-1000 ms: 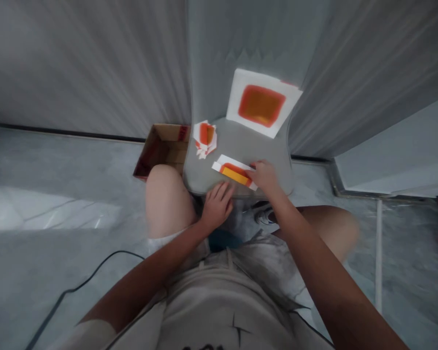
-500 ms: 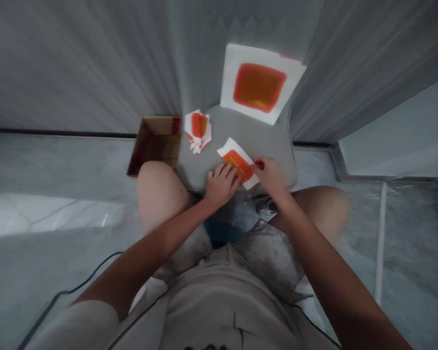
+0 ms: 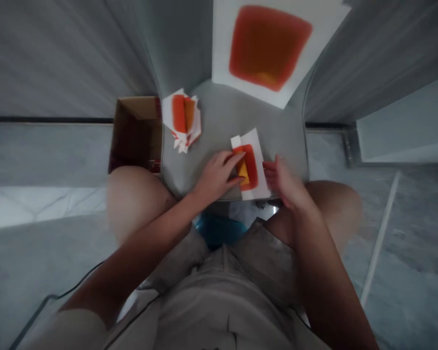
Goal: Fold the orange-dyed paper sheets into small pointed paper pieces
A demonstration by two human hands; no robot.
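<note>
A folded white paper with a red and orange patch [image 3: 253, 163] lies on the grey chair seat [image 3: 219, 121] in front of me. My left hand [image 3: 217, 176] rests on its left edge, fingers curled over the orange part and pressing it down. My right hand [image 3: 284, 181] sits at the paper's right edge, fingers together and touching it. A pile of folded red and white papers [image 3: 182, 119] lies at the seat's back left. A large white sheet with a red square [image 3: 272, 46] leans against the chair back.
An open cardboard box [image 3: 135, 131] stands on the floor left of the chair. My bare knees flank the seat's front edge. A dark cable [image 3: 58, 304] runs across the grey floor at lower left. A white rod [image 3: 381, 243] lies at right.
The paper has turned from lying crosswise to lying lengthwise on the seat. My left hand moved onto it. The camera moved closer to the chair.
</note>
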